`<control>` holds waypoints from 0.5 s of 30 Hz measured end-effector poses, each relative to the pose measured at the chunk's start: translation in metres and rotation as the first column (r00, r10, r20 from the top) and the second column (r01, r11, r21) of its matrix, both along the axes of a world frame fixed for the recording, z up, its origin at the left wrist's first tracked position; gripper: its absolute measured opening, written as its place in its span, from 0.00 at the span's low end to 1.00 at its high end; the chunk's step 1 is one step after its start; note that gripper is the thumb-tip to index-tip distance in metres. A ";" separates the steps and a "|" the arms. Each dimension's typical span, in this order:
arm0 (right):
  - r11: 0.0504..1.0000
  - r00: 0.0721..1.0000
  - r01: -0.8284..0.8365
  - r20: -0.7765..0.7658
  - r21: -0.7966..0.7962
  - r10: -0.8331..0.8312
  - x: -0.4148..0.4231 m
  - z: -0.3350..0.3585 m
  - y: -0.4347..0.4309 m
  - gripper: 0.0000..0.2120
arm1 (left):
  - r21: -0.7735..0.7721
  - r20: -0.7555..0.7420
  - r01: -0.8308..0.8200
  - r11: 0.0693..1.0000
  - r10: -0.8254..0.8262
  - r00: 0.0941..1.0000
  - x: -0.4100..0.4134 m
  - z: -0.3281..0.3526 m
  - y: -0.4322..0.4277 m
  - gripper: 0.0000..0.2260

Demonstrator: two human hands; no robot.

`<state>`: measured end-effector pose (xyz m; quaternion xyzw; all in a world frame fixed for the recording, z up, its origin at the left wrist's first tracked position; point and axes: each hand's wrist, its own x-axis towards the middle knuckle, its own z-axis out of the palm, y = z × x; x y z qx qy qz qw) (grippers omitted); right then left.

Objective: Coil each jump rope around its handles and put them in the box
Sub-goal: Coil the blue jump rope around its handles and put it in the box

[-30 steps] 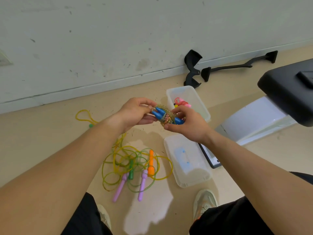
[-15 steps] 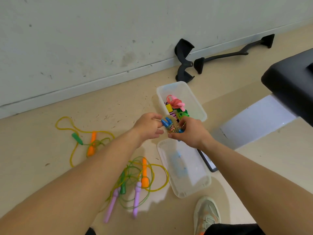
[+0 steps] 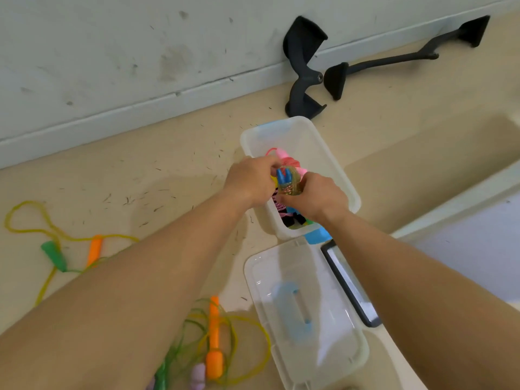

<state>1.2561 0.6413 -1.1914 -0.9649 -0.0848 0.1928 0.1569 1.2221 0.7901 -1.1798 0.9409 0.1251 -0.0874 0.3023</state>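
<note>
Both hands hold a coiled jump rope (image 3: 288, 182) with blue handles and a yellowish beaded cord, just above the open clear plastic box (image 3: 329, 153). My left hand (image 3: 249, 180) grips its left side and my right hand (image 3: 315, 197) grips its right side. Inside the box lie other coiled ropes, among them a pink one (image 3: 284, 156). Uncoiled ropes lie on the floor: one with orange and purple handles (image 3: 214, 344) near the bottom, and a yellow cord with a green and an orange handle (image 3: 56, 256) at the left.
The box's clear lid (image 3: 304, 311) with a blue handle lies on the floor in front of the box. A dark-framed tablet (image 3: 349, 282) lies beside the lid. Black chair parts (image 3: 304, 71) rest against the wall. A white panel (image 3: 464, 235) is at the right.
Both hands carried the blue-handled coil forward and down, from above the lid to just over the open box. The view tilted down and moved closer.
</note>
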 end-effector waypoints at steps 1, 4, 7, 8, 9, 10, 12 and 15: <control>0.999 1.000 -0.008 -0.011 -0.042 0.008 0.002 -0.009 0.004 0.20 | 0.108 -0.019 0.050 0.993 -0.048 0.999 0.005 -0.008 0.003 0.18; 0.984 0.999 -0.034 -0.045 -0.173 0.027 0.008 -0.032 0.010 0.24 | 0.280 -0.077 0.181 0.943 -0.166 0.983 0.014 -0.024 0.007 0.17; 0.969 0.992 -0.067 -0.119 -0.239 0.039 0.010 -0.038 0.008 0.18 | 0.352 -0.102 0.242 0.904 -0.220 0.970 0.014 -0.023 0.001 0.16; 0.965 0.987 -0.081 -0.158 -0.250 0.042 0.009 -0.037 0.006 0.16 | 0.354 -0.103 0.244 0.903 -0.222 0.970 0.014 -0.022 0.000 0.16; 0.961 0.980 -0.100 -0.190 -0.259 0.051 0.007 -0.038 0.005 0.14 | 0.340 -0.109 0.238 0.910 -0.213 0.971 0.012 -0.020 -0.001 0.16; 0.958 0.976 -0.116 -0.210 -0.264 0.060 0.005 -0.038 0.004 0.12 | 0.309 -0.119 0.233 0.922 -0.205 0.971 0.010 -0.020 0.000 0.16; 0.958 0.974 -0.126 -0.215 -0.258 0.071 0.001 -0.034 0.003 0.11 | 0.225 -0.114 0.208 0.952 -0.187 0.976 0.004 -0.018 0.003 0.17; 0.961 0.984 -0.124 -0.154 -0.246 0.087 -0.005 -0.017 0.003 0.12 | 0.123 -0.058 0.145 0.982 -0.139 0.989 -0.015 -0.007 0.009 0.19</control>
